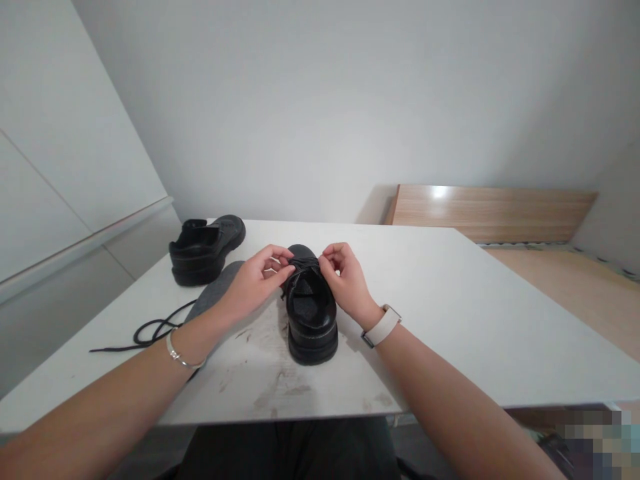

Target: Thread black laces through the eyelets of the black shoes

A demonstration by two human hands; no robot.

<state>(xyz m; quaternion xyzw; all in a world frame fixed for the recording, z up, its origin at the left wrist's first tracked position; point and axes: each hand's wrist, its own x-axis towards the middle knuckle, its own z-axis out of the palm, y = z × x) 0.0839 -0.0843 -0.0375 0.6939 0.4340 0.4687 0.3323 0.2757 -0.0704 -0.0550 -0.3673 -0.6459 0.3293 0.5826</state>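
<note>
A black shoe stands upright on the white table, its heel facing me and its toe pointing away. Across its front run black shoelaces. From the left, my left hand is closed, thumb and forefinger at the laces. My right hand pinches at the laces' right side, its fingers curled. The small bits of lace between the fingertips are mostly hidden. A loose black lace and a grey insole lie to the left, partly covered by my left forearm.
A second black shoe sits at the table's back left. The white table has dark smudges around the nearer shoe. A grey wall rises behind it, with a wooden headboard and bed base to the right.
</note>
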